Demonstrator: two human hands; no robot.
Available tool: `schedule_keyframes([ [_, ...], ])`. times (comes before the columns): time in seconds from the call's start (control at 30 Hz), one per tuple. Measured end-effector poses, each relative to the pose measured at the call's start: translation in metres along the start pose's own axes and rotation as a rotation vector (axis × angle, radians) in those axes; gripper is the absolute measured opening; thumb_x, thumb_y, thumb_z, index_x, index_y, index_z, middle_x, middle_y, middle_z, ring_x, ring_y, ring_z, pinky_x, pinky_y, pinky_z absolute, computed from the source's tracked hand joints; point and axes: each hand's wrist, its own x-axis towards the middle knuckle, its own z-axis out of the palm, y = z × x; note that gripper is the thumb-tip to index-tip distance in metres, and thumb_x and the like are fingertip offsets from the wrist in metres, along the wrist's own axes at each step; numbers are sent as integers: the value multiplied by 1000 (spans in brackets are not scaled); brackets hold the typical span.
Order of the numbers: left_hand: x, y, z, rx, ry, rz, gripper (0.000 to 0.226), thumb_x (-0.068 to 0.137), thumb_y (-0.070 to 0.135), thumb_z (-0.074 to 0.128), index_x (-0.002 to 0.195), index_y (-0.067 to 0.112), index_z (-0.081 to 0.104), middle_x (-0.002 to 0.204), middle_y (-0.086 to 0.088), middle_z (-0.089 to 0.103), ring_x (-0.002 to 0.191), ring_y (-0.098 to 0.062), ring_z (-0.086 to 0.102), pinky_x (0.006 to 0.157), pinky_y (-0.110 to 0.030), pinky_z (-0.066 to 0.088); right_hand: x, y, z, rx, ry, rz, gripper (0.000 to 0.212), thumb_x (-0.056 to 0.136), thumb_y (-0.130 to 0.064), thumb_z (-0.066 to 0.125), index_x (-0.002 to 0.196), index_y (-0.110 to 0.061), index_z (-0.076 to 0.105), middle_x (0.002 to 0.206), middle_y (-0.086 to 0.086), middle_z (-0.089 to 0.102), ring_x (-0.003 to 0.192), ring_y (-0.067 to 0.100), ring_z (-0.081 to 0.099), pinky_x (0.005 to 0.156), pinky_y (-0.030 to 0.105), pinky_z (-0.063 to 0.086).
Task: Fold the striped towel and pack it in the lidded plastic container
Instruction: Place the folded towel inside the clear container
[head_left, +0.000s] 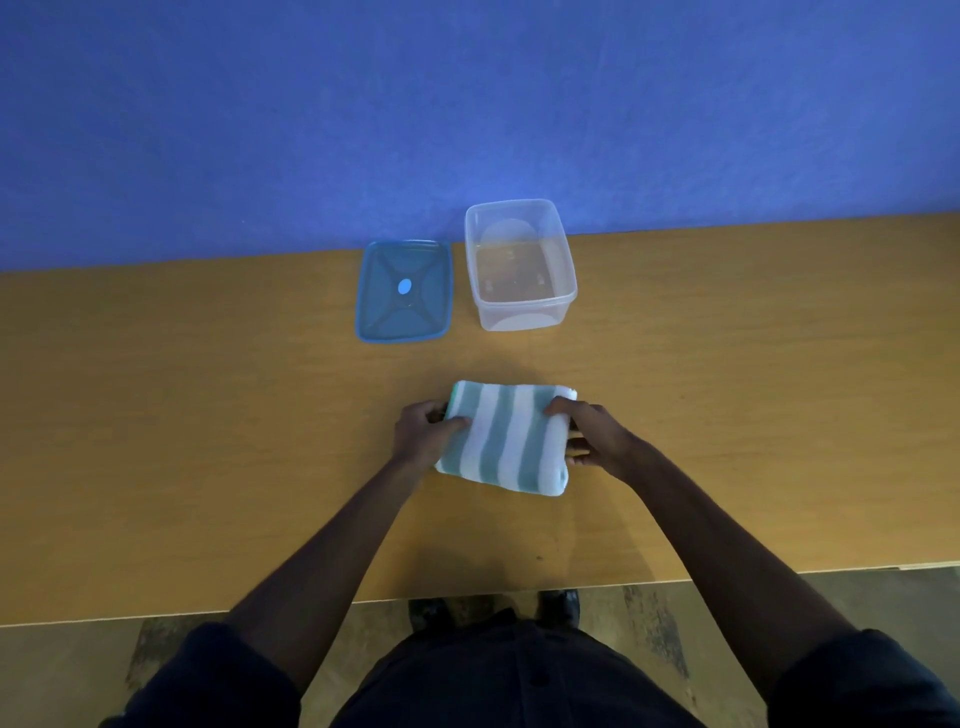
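The striped towel (506, 436), teal and white, lies folded into a thick rectangle on the wooden table (208, 415). My left hand (423, 434) grips its left edge, thumb on top and fingers tucked under. On the towel's right edge my right hand (592, 434) holds the same way. The clear plastic container (521, 312) stands open and empty beyond the towel, near the wall. Its blue lid (402, 291) lies flat just left of it.
A blue wall (467, 104) rises right behind the container and lid. The table's near edge (467, 592) runs in front of my body, with my shoes and the floor below it.
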Motion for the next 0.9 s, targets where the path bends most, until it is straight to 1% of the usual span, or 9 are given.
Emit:
schedule_keyframes([
  [0.1, 5, 10, -4, -89, 45, -8, 28, 74, 24, 77, 98, 10, 73, 97, -5, 73, 91, -20, 65, 83, -34, 51, -7, -10, -1, 90, -39, -55, 35, 77, -37, 65, 100, -10, 65, 84, 5, 62, 70, 20, 60, 58, 29, 50],
  [0.17, 5, 15, -6, -90, 120, -41, 37, 74, 35, 75, 104, 12, 71, 101, -4, 73, 98, -22, 66, 89, -37, 53, -11, -16, -1, 148, -58, -82, 27, 77, -33, 66, 94, -12, 66, 77, 2, 61, 63, 17, 59, 56, 27, 49],
  [0.23, 1, 20, -6, -94, 137, -84, 38, 76, 43, 71, 100, 13, 71, 101, -5, 72, 98, -26, 65, 89, -42, 55, -14, -22, -1, 197, -74, -108, 22, 79, -31, 67, 92, -13, 66, 73, 1, 61, 61, 15, 59, 55, 27, 48],
  [0.33, -11, 29, -4, -148, 52, -172, 38, 82, 49, 66, 86, 12, 63, 83, -3, 60, 82, -23, 59, 76, -42, 55, -19, -34, 0, 232, -85, -143, 20, 81, -29, 67, 95, -15, 66, 77, 0, 65, 65, 15, 63, 56, 26, 47],
  [0.4, -24, 35, -4, -245, -21, -258, 47, 79, 57, 66, 97, 13, 58, 89, -4, 59, 84, -22, 59, 72, -39, 55, -22, -44, 0, 244, -83, -186, 20, 82, -25, 66, 99, -16, 66, 82, -1, 66, 70, 14, 66, 59, 25, 49],
  [0.5, -38, 50, -4, -421, -241, -357, 63, 75, 65, 65, 108, 11, 59, 103, -13, 71, 96, -27, 68, 68, -38, 59, -27, -60, -3, 256, -79, -262, 26, 82, -19, 66, 107, -13, 65, 86, 0, 66, 75, 14, 67, 58, 23, 52],
  [0.6, -43, 71, -4, -548, -339, -236, 54, 74, 57, 71, 105, 12, 68, 98, -11, 77, 90, -26, 74, 63, -36, 59, -32, -74, -6, 259, -60, -321, 35, 82, -15, 68, 117, -11, 63, 90, 1, 68, 74, 12, 67, 56, 22, 52],
  [0.7, -40, 97, -5, -603, -287, -69, 41, 75, 33, 79, 108, 10, 68, 99, -11, 76, 81, -23, 75, 59, -30, 58, -33, -87, -9, 260, -53, -374, 39, 82, -14, 69, 120, -14, 62, 97, 1, 70, 78, 11, 68, 58, 22, 52],
  [0.9, -4, 149, -11, -612, -200, 82, 48, 73, 9, 80, 117, 6, 61, 106, -14, 72, 81, -26, 73, 55, -25, 57, -19, -129, -18, 206, 59, -493, 44, 81, -21, 74, 122, -22, 60, 104, -2, 72, 88, 12, 71, 62, 22, 55],
])
